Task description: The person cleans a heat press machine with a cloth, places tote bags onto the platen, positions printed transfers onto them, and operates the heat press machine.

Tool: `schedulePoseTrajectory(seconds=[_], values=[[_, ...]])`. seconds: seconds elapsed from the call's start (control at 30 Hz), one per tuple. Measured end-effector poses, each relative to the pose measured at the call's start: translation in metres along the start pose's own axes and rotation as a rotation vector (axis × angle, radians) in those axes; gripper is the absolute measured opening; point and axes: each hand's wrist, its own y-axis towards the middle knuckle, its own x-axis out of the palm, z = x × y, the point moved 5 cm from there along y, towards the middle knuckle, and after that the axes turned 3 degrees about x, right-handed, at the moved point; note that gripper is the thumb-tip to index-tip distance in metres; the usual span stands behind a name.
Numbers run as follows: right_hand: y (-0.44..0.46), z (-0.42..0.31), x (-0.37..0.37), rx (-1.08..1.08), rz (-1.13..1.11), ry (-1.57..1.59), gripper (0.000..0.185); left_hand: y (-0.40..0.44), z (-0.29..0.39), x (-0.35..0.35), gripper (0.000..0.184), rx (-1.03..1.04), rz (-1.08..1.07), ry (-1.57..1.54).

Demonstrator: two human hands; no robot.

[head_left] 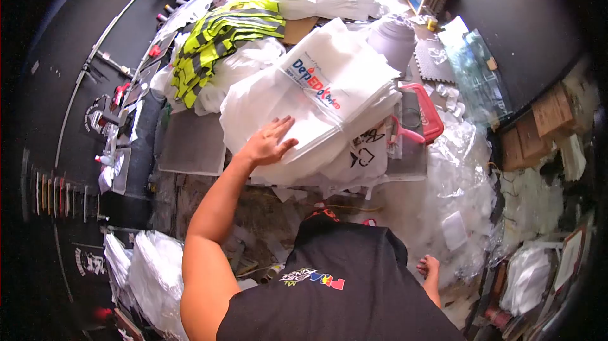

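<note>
A thick stack of soft white sheets or bags (pixel 342 56), printed with blue and red lettering, lies tilted on the table; which of the two they are, I cannot tell. On its near left part rests my left hand (pixel 272 141), palm down with the fingers stretched out. Low beside my body hangs my right hand (pixel 429 266), away from the table, its fingers loosely bent and nothing visible in them. Under the stack's near right corner, a white piece with black print (pixel 370 154) sticks out.
Yellow-green reflective vests (pixel 225 31) are heaped behind on the left. A red plastic basket (pixel 425 113) stands right of the stack. Clear plastic wrap (pixel 459 183) covers the right side, near cardboard boxes (pixel 538 126). Glass panes (pixel 478 72) lean by the right wall.
</note>
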Motion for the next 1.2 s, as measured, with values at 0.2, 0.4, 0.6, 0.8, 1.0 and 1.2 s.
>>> schedulePoseTrajectory(seconds=[0.2, 0.4, 0.6, 0.8, 1.0, 1.2], values=[[0.016, 0.071, 0.027, 0.149, 0.026, -0.085, 0.026, -0.031, -0.025, -0.013, 0.079, 0.034, -0.088, 0.033], [-0.062, 0.002, 0.087, -0.046, 0.116, -0.027, 0.025, -0.048, -0.047, -0.022, 0.082, 0.121, -0.069, 0.121], [-0.106, -0.015, 0.118, -0.111, 0.167, 0.016, 0.03, -0.057, -0.058, -0.028, 0.08, 0.308, 0.143, 0.15], [-0.102, 0.054, 0.139, -0.033, 0.161, -0.032, 0.028, -0.057, -0.07, -0.049, 0.071, 0.28, 0.012, 0.04], [-0.129, 0.103, 0.165, 0.095, 0.149, 0.058, 0.025, -0.003, -0.058, -0.123, 0.073, 0.421, 0.053, -0.137], [-0.146, 0.092, 0.164, 0.041, 0.183, 0.032, 0.025, 0.15, -0.048, -0.209, 0.071, 0.199, 0.312, 0.191]])
